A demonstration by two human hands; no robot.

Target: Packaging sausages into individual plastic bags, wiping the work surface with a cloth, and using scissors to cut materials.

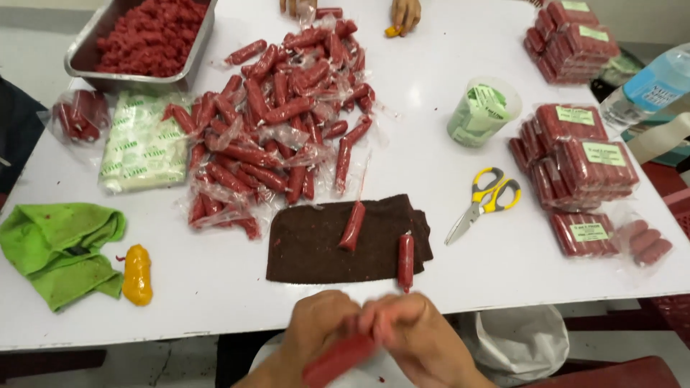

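Both hands, left hand (316, 327) and right hand (413, 334), meet at the near counter (215, 280) edge, each grip closed on one plastic-wrapped red sausage (338, 359). Just beyond lie a dark brown cloth (316, 251) bearing two sausages, a sausage heap (280, 122) far left, and yellow-handled scissors (485, 201) right.

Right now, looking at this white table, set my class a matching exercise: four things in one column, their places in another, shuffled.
Things:
1. scissors
2. green cloth
3. metal tray
4. dark brown mat

Places:
A. far left corner, filled with red mince
B. near left edge
C. near the table's front edge, centre, two sausages on it
D. right of centre, beside the packed sausage bags

Pairs: 1-D, 2-B, 3-A, 4-C
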